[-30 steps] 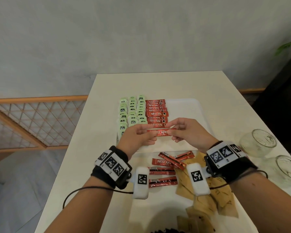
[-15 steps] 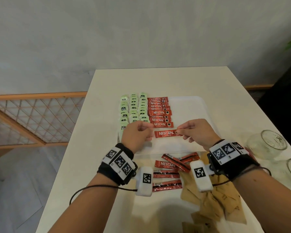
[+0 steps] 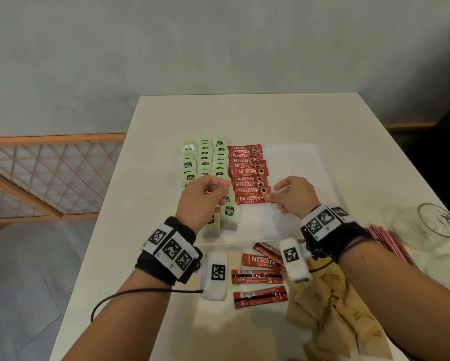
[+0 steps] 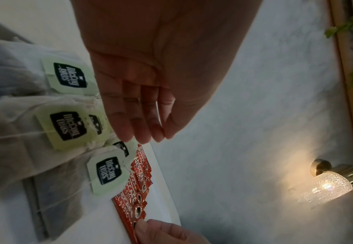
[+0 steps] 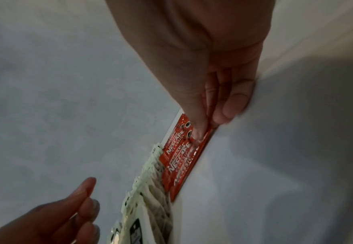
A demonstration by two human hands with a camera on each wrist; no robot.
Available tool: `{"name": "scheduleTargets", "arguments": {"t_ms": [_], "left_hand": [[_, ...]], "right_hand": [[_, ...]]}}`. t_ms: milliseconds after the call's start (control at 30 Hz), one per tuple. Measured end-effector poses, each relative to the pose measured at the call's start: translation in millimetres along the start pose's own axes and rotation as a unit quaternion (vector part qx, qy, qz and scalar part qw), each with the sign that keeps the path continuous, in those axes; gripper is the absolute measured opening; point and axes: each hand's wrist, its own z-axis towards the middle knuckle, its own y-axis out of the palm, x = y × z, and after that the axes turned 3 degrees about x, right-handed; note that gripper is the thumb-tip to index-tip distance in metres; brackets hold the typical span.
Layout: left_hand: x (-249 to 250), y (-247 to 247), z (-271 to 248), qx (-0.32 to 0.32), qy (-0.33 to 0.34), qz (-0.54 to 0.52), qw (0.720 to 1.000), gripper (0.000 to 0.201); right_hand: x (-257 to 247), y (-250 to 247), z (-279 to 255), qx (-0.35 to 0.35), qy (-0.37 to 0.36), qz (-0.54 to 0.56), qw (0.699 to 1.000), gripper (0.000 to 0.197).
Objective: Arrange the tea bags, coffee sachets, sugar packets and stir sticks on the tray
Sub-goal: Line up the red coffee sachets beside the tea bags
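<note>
A white tray [image 3: 296, 157] on a pale bench [image 3: 244, 113] carries three columns of green-tagged tea bags [image 3: 205, 157] along its left side and, touching them, one overlapping column of red coffee sachets [image 3: 247, 175]; about ten sachets can be counted in the head view, while the tea bags overlap too tightly for a sure count. The right hand [image 3: 294, 195] pinches the right end of the nearest sachet [image 3: 250, 199], which lies flat on the tray at the near end of the column. The left hand [image 3: 203, 198] hovers over the nearest tea bags, fingers loosely curled and holding nothing.

Off the tray, on the bench at its near edge, lie four more loose sachets [image 3: 260, 276], a heap of brown sugar packets [image 3: 336, 316] to their right, a bundle of red stir sticks [image 3: 390, 243] beyond the right wrist, and two glass jars [image 3: 427, 226] further right.

Only the left wrist view shows a lit wall lamp [image 4: 326, 186] and the printed tea tags close up. Only the right wrist view shows the thumb [image 5: 198, 122] pressed on the sachet's top, with a finger curled beneath.
</note>
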Motion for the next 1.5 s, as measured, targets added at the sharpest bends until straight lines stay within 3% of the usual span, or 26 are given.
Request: {"name": "scheduleTargets", "arguments": {"t_ms": [133,233,367,500,633,800,900,1133,1333,1500], "left_hand": [[3.9,1.1,2.2,-0.009,0.020,0.033,0.999,0.010],[9.6,3.1,-1.8,-0.034,0.078,0.123,0.989,0.008],[16.1,8.7,-16.8,-0.108,0.151,0.255,0.949,0.009],[9.9,19.8,-40.0,-0.185,0.156,0.320,0.916,0.011],[2.7,31.2,-60.7,-0.240,0.176,0.470,0.831,0.030],[-0.6,46.7,-87.4,-0.256,0.180,0.581,0.751,0.071],[-5.0,57.6,-102.1,-0.256,0.206,0.627,0.707,0.079],[-6.7,76.4,-113.0,-0.225,0.223,0.629,0.710,0.055],[-16.7,80.2,-118.0,-0.225,0.138,0.633,0.728,0.033],[-14.2,80.4,-118.7,-0.245,0.099,0.637,0.724,0.030]], "right_hand": [[-6.0,-2.5,0.9,-0.005,0.005,-0.006,1.000,0.038],[-5.1,-9.1,-4.4,-0.004,-0.019,-0.035,0.999,0.042],[1.9,-28.3,-24.7,-0.037,-0.066,-0.040,0.996,0.034],[17.0,-47.6,-57.1,-0.116,-0.116,-0.112,0.980,0.016],[30.5,-50.2,-79.9,-0.164,-0.139,-0.178,0.960,0.018],[40.8,-40.2,-98.3,-0.141,-0.161,-0.268,0.939,0.033],[46.5,-38.8,-105.7,-0.110,-0.166,-0.307,0.930,0.030],[58.3,-50.4,-111.9,-0.112,-0.145,-0.283,0.942,0.031],[63.0,-58.2,-121.2,-0.121,-0.130,-0.263,0.948,0.029],[68.0,-64.5,-126.3,-0.111,-0.119,-0.234,0.959,0.025]]}}
